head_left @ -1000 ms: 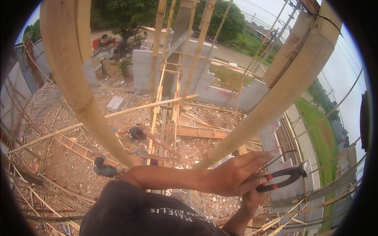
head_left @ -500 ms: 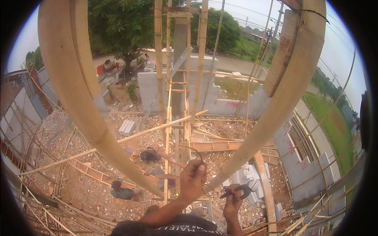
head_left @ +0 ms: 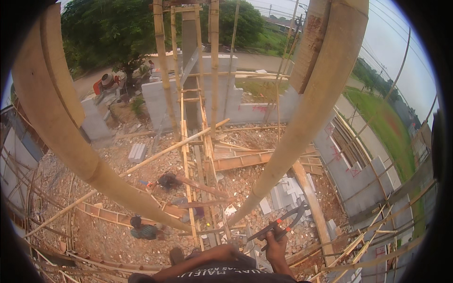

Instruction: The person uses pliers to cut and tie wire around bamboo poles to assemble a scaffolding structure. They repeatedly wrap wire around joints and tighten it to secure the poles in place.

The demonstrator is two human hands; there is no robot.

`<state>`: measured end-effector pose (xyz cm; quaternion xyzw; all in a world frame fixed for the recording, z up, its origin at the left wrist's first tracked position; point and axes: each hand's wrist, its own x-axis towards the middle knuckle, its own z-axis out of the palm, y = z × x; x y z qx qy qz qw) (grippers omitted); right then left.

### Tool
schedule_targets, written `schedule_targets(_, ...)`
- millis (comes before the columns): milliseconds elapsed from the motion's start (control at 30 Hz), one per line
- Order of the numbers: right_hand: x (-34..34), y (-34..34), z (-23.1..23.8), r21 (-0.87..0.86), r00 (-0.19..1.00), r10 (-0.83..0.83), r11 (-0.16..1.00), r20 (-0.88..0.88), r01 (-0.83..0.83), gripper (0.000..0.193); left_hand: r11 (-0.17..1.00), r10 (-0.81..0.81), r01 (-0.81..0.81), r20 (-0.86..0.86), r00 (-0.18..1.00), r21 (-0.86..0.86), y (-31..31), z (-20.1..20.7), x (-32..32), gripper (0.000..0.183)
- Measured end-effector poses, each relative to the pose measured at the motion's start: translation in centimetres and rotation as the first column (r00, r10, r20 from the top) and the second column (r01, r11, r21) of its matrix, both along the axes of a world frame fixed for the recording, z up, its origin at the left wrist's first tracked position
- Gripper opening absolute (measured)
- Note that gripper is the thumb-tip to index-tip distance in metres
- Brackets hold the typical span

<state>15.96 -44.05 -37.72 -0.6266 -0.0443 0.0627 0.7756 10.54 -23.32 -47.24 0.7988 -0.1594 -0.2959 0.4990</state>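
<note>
My right hand [head_left: 276, 245] is closed around a black hand tool with orange parts [head_left: 298, 213]. Its curved, forked end points up and to the right; I cannot make out its exact kind. Low across my dark shirt lies my left forearm, and my left hand [head_left: 227, 253] is close against the shirt's front. Its fingers are blurred and tucked from sight, so what they hold, if anything, does not show. Two thick bamboo poles, one on the left [head_left: 96, 172] and one on the right [head_left: 278, 165], converge just ahead of my hands.
Far below, two people, one in a striped top [head_left: 143, 230] and one with a dark head [head_left: 167, 180], work on rubble ground. A narrow timber frame [head_left: 185, 160] runs ahead. Grey blocks [head_left: 288, 192] and a long plank [head_left: 314, 207] lie right. Bamboo scaffolding surrounds me.
My left hand has dropped from its raised place to my shirt, and the thin wire loop it held is out of sight. The tool in my right hand has turned. The view has shifted right.
</note>
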Motion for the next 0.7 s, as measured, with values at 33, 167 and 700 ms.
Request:
schedule_targets(33, -0.1, -0.5, -0.2, 0.029, 0.999, 0.023, 0.999, -0.039, -0.022, 0.045, 0.999, -0.030, 0.030, -0.017, 0.999, -0.020, -0.5, -0.3, -0.2, 0.034)
schedule_targets(167, -0.7, -0.8, 1.0, 0.075, 0.997, 0.046, 0.996, -0.068, -0.041, 0.052, 0.988, -0.153, 0.154, -0.037, 0.987, 0.027, -0.4, -0.2, 0.5, 0.032)
schedule_targets(700, -5.1, -3.9, 0.4, -0.090, 0.936, 0.143, 0.980, -0.321, -0.180, 0.050, 0.847, -0.519, 0.531, -0.182, 0.835, 0.018, -1.5, 0.5, 3.9, 0.040)
